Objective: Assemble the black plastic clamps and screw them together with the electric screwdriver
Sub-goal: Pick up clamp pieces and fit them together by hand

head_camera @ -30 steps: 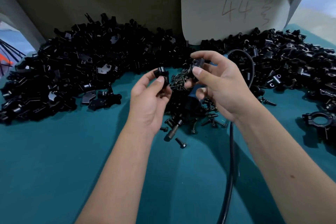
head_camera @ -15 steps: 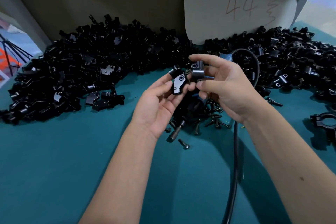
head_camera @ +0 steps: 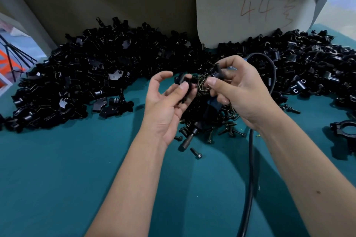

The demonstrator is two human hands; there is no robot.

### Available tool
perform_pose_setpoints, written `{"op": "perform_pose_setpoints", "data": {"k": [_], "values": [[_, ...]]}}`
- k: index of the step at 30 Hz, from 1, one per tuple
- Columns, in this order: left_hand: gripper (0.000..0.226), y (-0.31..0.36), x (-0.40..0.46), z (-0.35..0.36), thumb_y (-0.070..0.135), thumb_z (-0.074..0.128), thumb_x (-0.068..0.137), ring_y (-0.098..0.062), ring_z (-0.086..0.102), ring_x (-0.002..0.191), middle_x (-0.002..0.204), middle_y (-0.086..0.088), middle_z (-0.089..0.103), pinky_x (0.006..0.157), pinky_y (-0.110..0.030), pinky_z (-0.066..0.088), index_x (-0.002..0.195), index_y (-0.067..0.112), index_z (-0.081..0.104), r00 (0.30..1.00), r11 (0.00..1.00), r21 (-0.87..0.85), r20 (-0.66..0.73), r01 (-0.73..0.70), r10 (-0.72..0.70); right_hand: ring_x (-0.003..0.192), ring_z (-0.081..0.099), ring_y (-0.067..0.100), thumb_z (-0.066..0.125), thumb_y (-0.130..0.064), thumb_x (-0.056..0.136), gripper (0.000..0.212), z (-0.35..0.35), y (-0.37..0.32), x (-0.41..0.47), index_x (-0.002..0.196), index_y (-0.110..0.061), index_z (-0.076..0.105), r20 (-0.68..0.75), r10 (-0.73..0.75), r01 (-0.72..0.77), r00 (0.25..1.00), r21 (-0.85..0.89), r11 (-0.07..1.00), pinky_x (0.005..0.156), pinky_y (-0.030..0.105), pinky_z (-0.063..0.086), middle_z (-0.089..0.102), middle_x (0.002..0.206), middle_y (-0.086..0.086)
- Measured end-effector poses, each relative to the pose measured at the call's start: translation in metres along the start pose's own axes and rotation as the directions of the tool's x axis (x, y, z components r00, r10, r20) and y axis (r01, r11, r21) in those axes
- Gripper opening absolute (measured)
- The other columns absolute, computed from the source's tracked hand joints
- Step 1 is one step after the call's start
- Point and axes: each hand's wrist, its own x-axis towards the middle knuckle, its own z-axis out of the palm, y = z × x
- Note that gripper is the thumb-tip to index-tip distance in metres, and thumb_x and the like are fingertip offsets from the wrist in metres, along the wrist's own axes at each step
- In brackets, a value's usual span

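My left hand (head_camera: 167,100) holds a black clamp half (head_camera: 187,87) between thumb and fingers, palm up, index finger lifted free. Just to its right, my right hand (head_camera: 240,92) pinches a second black clamp piece (head_camera: 218,72) with thumb and fingers. The two pieces are close together above a heap of dark screws (head_camera: 213,119). The electric screwdriver (head_camera: 192,134) lies on the teal table (head_camera: 67,169) under my hands, its tip pointing toward me, its body mostly hidden by them.
Large piles of black clamp parts cover the back left (head_camera: 86,81) and back right (head_camera: 308,65). An assembled clamp (head_camera: 344,129) lies at the right edge. The screwdriver's black cable (head_camera: 250,169) runs down the middle right. A white card (head_camera: 256,5) marked 44 leans on the back wall.
My left hand has turned its clamp half edge-on and lifted its index finger. The right hand has rotated its piece and brought it slightly nearer. The view shifted a little.
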Motion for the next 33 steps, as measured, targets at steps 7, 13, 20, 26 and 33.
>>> {"op": "perform_pose_setpoints", "data": {"k": [7,13,20,26,33], "values": [[0.041,-0.004,0.000,0.000,-0.012,0.083,0.075,-0.014,0.072,0.100,0.100,0.001,0.078,0.097,-0.036,0.056,0.103,0.017,0.075,0.954,0.845,0.443,0.136,-0.300,0.267,0.101,0.064,0.024,0.077,-0.019,0.090,0.035,-0.005,-0.001,0.003,0.123,-0.030,0.076,0.084,-0.156,0.172,0.984,-0.229,0.958,0.091,0.039,0.057,0.068,0.109,0.011],[0.036,-0.005,-0.001,0.003,-0.012,0.082,0.075,-0.017,0.072,0.095,0.098,-0.004,0.077,0.090,-0.033,0.059,0.100,0.011,0.073,0.969,0.900,0.364,0.144,-0.241,0.201,0.088,0.066,0.012,0.086,-0.017,0.079,0.033,-0.005,-0.001,0.001,0.111,-0.024,0.080,0.127,-0.086,0.100,0.988,-0.108,0.989,0.079,0.024,0.055,0.073,0.095,-0.007],[0.025,-0.002,-0.002,0.002,0.004,0.083,0.078,-0.019,0.074,0.098,0.100,-0.005,0.079,0.089,-0.032,0.060,0.099,0.017,0.079,0.973,0.909,0.364,0.174,-0.204,0.148,0.086,0.072,0.018,0.088,-0.020,0.074,0.027,-0.010,-0.006,-0.002,0.100,-0.023,0.081,0.137,-0.039,0.048,0.990,-0.063,0.997,0.069,0.022,0.057,0.078,0.098,0.010],[0.017,-0.007,0.001,0.002,0.009,0.082,0.085,-0.023,0.075,0.095,0.102,-0.008,0.079,0.084,-0.032,0.060,0.100,0.016,0.080,0.980,0.896,0.396,0.102,-0.200,0.174,0.072,0.072,0.022,0.084,-0.023,0.080,0.029,-0.013,-0.016,-0.002,0.105,-0.010,0.079,0.120,0.037,-0.020,0.992,-0.139,0.990,0.062,0.029,0.058,0.077,0.092,0.013],[0.019,0.000,0.004,-0.006,0.010,0.080,0.089,-0.017,0.075,0.076,0.089,0.002,0.076,0.076,-0.032,0.059,0.082,0.027,0.081,0.976,0.930,0.344,-0.117,-0.131,0.181,0.040,0.058,0.014,0.082,-0.049,0.085,0.044,-0.006,-0.048,-0.011,0.065,-0.011,0.072,0.156,0.676,-0.184,0.720,-0.896,0.403,0.041,0.020,0.044,0.072,0.058,0.005]]}}
